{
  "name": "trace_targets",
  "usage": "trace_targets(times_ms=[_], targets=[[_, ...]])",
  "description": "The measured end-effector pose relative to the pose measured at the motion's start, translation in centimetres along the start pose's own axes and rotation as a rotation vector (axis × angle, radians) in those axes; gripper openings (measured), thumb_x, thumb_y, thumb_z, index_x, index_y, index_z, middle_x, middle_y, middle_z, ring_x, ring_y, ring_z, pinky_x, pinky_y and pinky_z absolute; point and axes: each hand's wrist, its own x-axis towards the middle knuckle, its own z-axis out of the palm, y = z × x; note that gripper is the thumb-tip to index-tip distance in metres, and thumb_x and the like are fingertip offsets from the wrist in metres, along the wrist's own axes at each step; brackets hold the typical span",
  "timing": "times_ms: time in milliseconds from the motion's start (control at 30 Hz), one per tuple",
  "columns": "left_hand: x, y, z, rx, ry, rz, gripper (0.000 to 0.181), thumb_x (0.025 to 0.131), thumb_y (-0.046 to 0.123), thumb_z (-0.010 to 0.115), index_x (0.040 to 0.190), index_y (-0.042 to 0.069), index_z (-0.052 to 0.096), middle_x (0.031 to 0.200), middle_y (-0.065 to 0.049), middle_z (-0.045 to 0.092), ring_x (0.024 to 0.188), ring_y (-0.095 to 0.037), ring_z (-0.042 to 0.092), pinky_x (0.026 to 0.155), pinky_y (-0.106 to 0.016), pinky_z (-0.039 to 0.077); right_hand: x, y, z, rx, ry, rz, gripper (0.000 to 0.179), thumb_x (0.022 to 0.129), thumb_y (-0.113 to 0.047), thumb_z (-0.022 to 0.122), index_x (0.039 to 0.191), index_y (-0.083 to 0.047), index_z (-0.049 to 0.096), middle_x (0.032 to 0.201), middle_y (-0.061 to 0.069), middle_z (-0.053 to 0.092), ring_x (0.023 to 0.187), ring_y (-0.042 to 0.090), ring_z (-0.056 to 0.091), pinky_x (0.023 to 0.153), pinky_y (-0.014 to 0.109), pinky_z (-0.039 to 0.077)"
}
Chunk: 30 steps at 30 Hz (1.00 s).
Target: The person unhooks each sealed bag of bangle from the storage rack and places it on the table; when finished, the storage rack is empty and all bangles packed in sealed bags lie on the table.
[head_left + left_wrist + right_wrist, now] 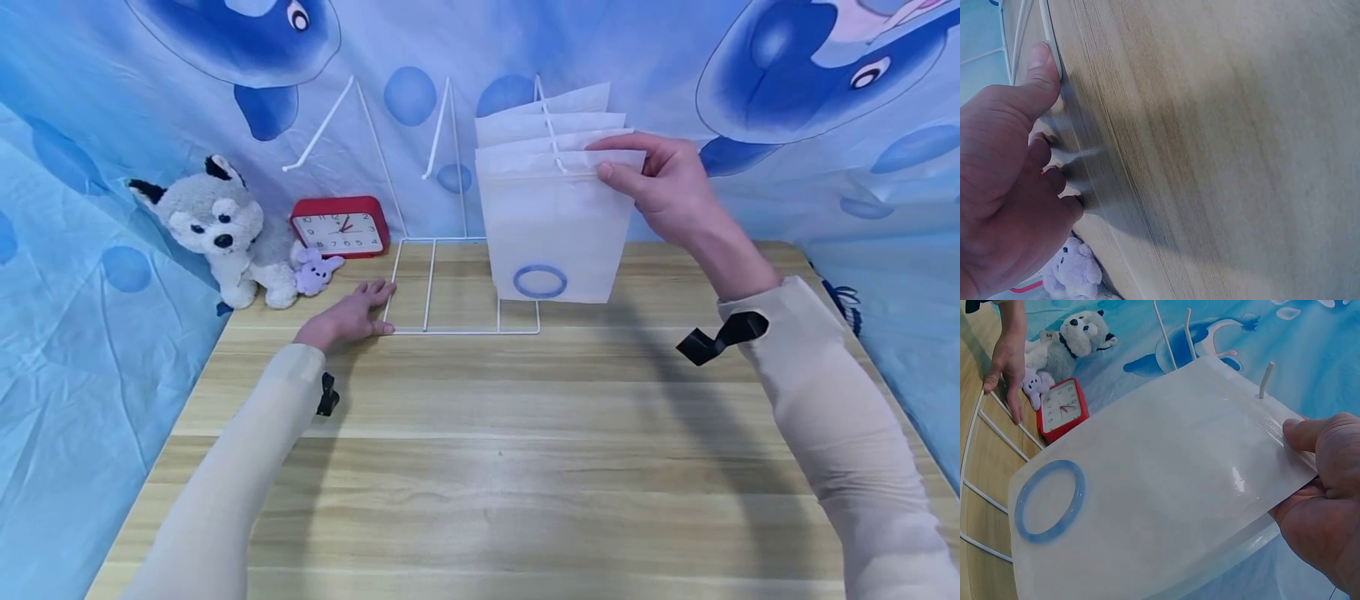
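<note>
My right hand [667, 183] pinches the upper right corner of a frosted plastic bag [555, 225] between thumb and fingers. Inside the bag, at the bottom, lies a pale blue bangle [1038, 538]. The bag hangs at the front on the right-hand prong of a white wire display rack [465, 332], the prong poking out through its top. Several similar bags are staggered behind it on that prong. My left hand [351, 315] rests at the left side of the rack's base, fingers spread, with the thumb along the wire in the left wrist view.
A grey and white plush dog [217, 221] sits at the back left, with a small lilac plush toy [315, 271] beside it. The red clock [341, 225] stands left of the rack. Two bare prongs rise from the rack. Behind hangs a blue printed cloth [637, 50].
</note>
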Motion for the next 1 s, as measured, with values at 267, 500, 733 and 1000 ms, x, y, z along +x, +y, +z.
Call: trace_targets(times_ms=[267, 500, 733, 1000], targets=[[0.0, 0.0, 0.0, 0.009, -0.008, -0.009, 0.085, 0.098, 0.030, 0.066, 0.161, 0.010, 0.013, 0.166, -0.019, 0.000, 0.148, -0.045, -0.006, 0.115, -0.065, 0.009, -0.8, -0.5, 0.1, 0.002, 0.034, -0.033, 0.026, 0.093, -0.024, 0.073, 0.119, -0.021, 0.076, 0.047, 0.001, 0.023, 0.034, 0.018, 0.022, 0.037, 0.031, 0.016], [0.1, -0.1, -0.1, 0.012, -0.010, -0.017, 0.085, 0.098, 0.029, 0.066, 0.161, 0.012, 0.012, 0.166, -0.018, -0.001, 0.148, -0.046, -0.006, 0.115, -0.065, 0.010, -1.9, -1.3, -0.4, 0.050, 0.050, -0.087, 0.023, 0.092, -0.018, 0.075, 0.114, -0.019, 0.078, 0.045, 0.002, 0.024, 0.033, 0.017, 0.021, 0.036, 0.031, 0.014], [0.2, -0.2, 0.1, 0.007, -0.016, -0.014, 0.085, 0.098, 0.029, 0.066, 0.161, 0.012, 0.012, 0.166, -0.018, -0.001, 0.148, -0.047, -0.006, 0.114, -0.066, 0.009, -3.3, -1.8, -1.1, 0.128, 0.023, -0.136, 0.022, 0.093, -0.011, 0.073, 0.114, -0.013, 0.077, 0.045, 0.003, 0.023, 0.032, 0.017, 0.018, 0.037, 0.033, 0.010], [0.1, -0.1, -0.1, 0.018, -0.012, -0.010, 0.084, 0.099, 0.029, 0.065, 0.162, 0.013, 0.011, 0.166, -0.018, -0.002, 0.147, -0.048, -0.006, 0.113, -0.068, 0.009, -4.7, -1.2, -2.8, 0.320, -0.048, -0.204, 0.022, 0.092, 0.001, 0.069, 0.114, 0.000, 0.074, 0.045, 0.003, 0.025, 0.032, 0.015, 0.016, 0.036, 0.030, 0.006]])
